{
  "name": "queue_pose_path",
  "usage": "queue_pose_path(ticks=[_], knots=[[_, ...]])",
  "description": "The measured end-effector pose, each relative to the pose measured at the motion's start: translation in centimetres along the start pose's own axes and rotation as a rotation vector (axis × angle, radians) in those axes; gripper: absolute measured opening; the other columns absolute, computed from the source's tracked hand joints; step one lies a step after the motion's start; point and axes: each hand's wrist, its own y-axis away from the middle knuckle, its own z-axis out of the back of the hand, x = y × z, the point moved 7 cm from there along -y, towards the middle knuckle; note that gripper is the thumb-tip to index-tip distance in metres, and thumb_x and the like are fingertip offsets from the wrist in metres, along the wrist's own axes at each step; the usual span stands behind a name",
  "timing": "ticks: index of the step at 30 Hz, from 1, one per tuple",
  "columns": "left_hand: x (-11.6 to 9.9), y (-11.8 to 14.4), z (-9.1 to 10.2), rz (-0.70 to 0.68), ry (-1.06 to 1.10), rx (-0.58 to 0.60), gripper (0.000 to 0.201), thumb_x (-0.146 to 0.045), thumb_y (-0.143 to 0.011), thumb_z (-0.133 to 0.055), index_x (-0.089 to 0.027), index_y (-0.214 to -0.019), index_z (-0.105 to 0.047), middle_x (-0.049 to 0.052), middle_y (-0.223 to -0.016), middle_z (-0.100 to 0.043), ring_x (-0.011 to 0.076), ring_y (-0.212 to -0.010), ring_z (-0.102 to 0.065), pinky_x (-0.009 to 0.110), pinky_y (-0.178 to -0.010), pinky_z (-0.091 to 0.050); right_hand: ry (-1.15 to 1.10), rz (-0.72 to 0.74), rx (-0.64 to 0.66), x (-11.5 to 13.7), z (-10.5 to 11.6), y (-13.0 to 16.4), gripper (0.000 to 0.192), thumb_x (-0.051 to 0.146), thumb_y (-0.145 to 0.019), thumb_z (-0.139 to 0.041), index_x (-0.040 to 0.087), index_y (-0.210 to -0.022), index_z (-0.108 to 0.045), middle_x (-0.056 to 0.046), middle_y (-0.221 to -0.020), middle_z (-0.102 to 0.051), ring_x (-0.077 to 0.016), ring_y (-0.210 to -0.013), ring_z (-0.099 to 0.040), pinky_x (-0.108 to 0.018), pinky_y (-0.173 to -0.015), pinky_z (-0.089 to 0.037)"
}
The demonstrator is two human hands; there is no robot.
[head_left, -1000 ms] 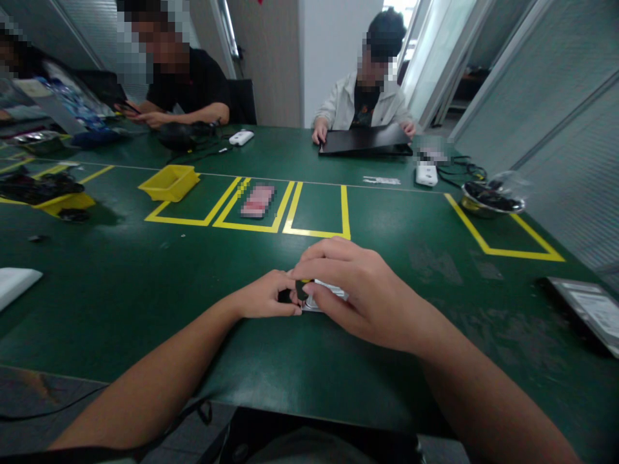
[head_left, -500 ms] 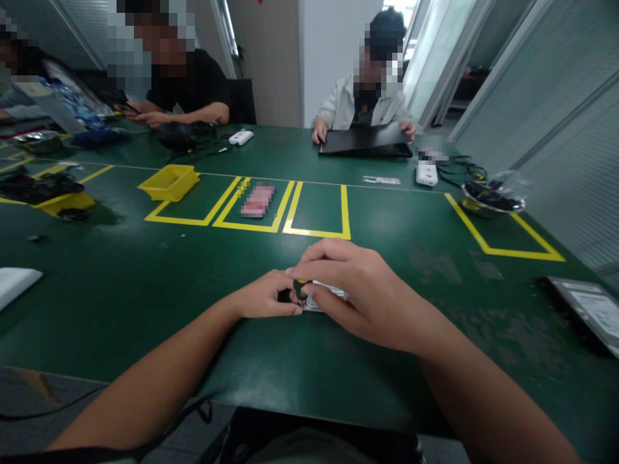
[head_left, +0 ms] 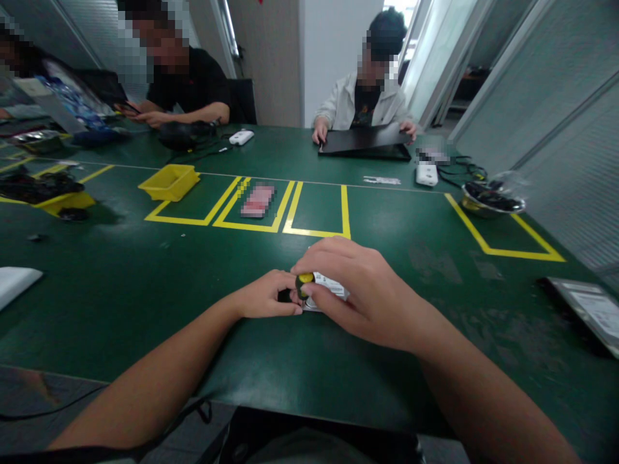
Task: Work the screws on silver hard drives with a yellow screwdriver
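A small silver hard drive (head_left: pixel 331 286) with a white label lies on the green table in front of me, partly covered by my hands. My left hand (head_left: pixel 269 294) grips its left end, thumb at the near side and fingers at the far side. Over the drive, my right hand (head_left: pixel 360 290) is closed around a screwdriver (head_left: pixel 305 285) with a yellow and black handle. The handle stands nearly upright at the drive's left end, between thumb and fingers. Its tip is hidden.
A larger hard drive (head_left: pixel 592 309) lies at the right edge. Beyond are a yellow bin (head_left: pixel 170 183), a blurred pink item (head_left: pixel 258 201) and a metal bowl (head_left: pixel 493 198) of dark parts. Across the table, a person holds a black panel (head_left: pixel 365 140); other people sit left.
My right fingers have shifted slightly around the screwdriver handle, and more of its yellow top and of the drive's label shows. My left hand stays in place.
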Motion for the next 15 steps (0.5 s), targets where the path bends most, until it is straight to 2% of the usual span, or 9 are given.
queue_pose_path(ticks=[7, 12, 15], knots=[[-0.15, 0.03, 0.03, -0.018, -0.008, 0.004, 0.021, -0.035, -0.086, -0.065, -0.014, -0.088, -0.066, 0.003, -0.085, -0.069, 0.0171, -0.08, -0.063, 0.027, -0.074, -0.049, -0.029, 0.014, -0.006, 0.01, -0.09, 0.25, 0.024, 0.009, -0.091, -0.045, 0.012, -0.107, -0.063, -0.007, -0.107, -0.067, -0.0158, -0.102, -0.058, -0.03, -0.095, -0.043], [-0.37, -0.24, 0.22, -0.009, 0.016, 0.01, 0.024, -0.037, -0.085, -0.066, -0.014, -0.091, -0.064, 0.003, -0.086, -0.066, 0.0174, -0.083, -0.061, 0.027, -0.076, -0.049, 0.003, -0.025, -0.013, -0.38, -0.04, 0.06, 0.011, 0.022, -0.092, -0.055, 0.016, -0.1, -0.06, -0.005, -0.096, -0.063, -0.0167, -0.09, -0.055, -0.03, -0.082, -0.042], [-0.49, -0.38, 0.25, -0.013, 0.033, 0.016, 0.025, -0.037, -0.085, -0.066, -0.014, -0.092, -0.063, 0.004, -0.086, -0.065, 0.0179, -0.083, -0.06, 0.027, -0.075, -0.048, 0.021, -0.042, -0.017, -0.62, -0.09, 0.04, 0.014, 0.029, -0.09, -0.061, 0.017, -0.097, -0.058, -0.003, -0.091, -0.06, -0.0161, -0.084, -0.052, -0.028, -0.074, -0.039]])
